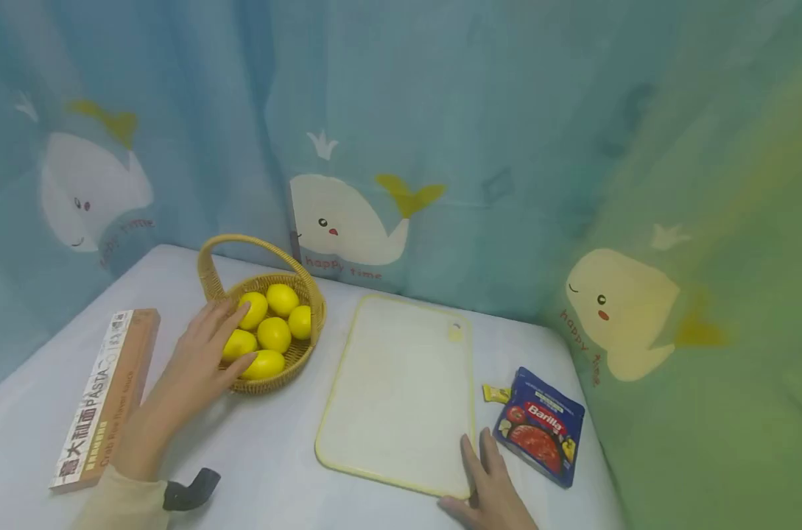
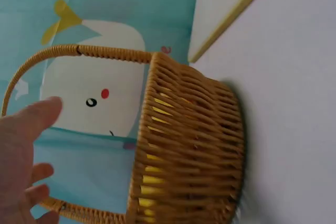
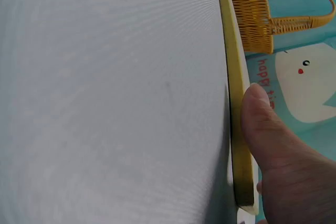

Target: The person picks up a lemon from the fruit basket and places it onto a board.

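Observation:
My left hand (image 1: 205, 350) hovers over the left side of a wicker basket (image 1: 317, 313) of yellow lemons (image 1: 274, 335), its fingers spread. In the left wrist view, the thumb and fingertips of that hand (image 2: 21, 156) are above the rim, near the arched handle (image 2: 113, 52), with nothing between them. A white cutting board (image 1: 401, 390) with a yellow rim lies flat in the middle. At its near right corner is my right hand (image 1: 490, 489), fingers extended along the right edge. The right wrist view has the thumb (image 3: 268, 124) against the board's yellow edge (image 3: 239, 103).
A long pasta box (image 1: 105, 397) lies left of the basket. Right of the board are a blue Barilla sauce pouch (image 1: 540, 427) and a small yellow packet (image 1: 496, 394). A whale-print curtain (image 1: 493, 147) closes off the back and right of the white table (image 1: 268, 456).

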Demonstrator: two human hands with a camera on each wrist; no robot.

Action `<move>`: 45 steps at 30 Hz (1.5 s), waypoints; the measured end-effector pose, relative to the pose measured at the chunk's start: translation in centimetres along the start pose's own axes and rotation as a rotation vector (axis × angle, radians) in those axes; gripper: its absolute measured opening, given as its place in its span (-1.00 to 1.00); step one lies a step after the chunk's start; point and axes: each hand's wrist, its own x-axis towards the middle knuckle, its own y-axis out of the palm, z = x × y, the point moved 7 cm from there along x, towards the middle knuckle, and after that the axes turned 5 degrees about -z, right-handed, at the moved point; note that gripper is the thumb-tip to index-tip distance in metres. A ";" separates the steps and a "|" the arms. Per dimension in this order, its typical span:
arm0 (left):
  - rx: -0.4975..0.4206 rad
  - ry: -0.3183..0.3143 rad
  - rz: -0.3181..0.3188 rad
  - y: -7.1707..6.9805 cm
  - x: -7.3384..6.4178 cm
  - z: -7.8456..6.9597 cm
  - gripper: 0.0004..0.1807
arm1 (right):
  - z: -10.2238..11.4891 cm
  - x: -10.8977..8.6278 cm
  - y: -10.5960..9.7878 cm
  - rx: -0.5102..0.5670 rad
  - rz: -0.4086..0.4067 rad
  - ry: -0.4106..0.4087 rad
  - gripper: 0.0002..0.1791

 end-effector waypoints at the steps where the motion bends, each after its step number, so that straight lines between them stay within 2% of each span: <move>1: -0.022 0.010 0.020 0.5 0.6 -0.1 -0.17 | -0.1 -0.1 -0.1 0.005 -0.002 0.002 0.17; 4: -0.068 0.017 0.081 2.0 2.2 -0.2 -0.18 | -0.2 -0.3 -0.3 0.007 0.000 -0.007 0.14; 8: -0.128 0.018 0.121 3.8 4.1 -0.3 -0.19 | -0.2 -0.2 -0.6 -0.013 -0.029 -0.038 0.12; 13: -0.219 -0.041 0.178 5.6 6.0 -0.3 -0.21 | 0.0 0.4 -0.8 -0.012 -0.002 -0.040 0.11; 18: -0.282 -0.085 0.190 6.5 7.2 -0.1 -0.22 | 0.8 0.9 -0.9 0.025 0.041 -0.064 0.12; 22: -0.305 -0.114 0.215 7.2 7.6 0.2 -0.22 | 1.1 1.1 -1.0 0.025 0.077 -0.095 0.14; 31: -0.336 -0.162 0.250 9.1 7.6 0.4 -0.22 | 0.5 1.4 -0.6 0.024 0.219 -0.058 0.21; 38: -0.342 -0.137 0.224 10.3 7.3 0.4 -0.28 | 0.7 1.6 -0.4 0.001 0.294 -0.015 0.19; 45: -0.334 -0.122 0.202 11.1 7.9 0.4 -0.32 | 0.7 2.0 -0.3 0.012 0.298 -0.005 0.22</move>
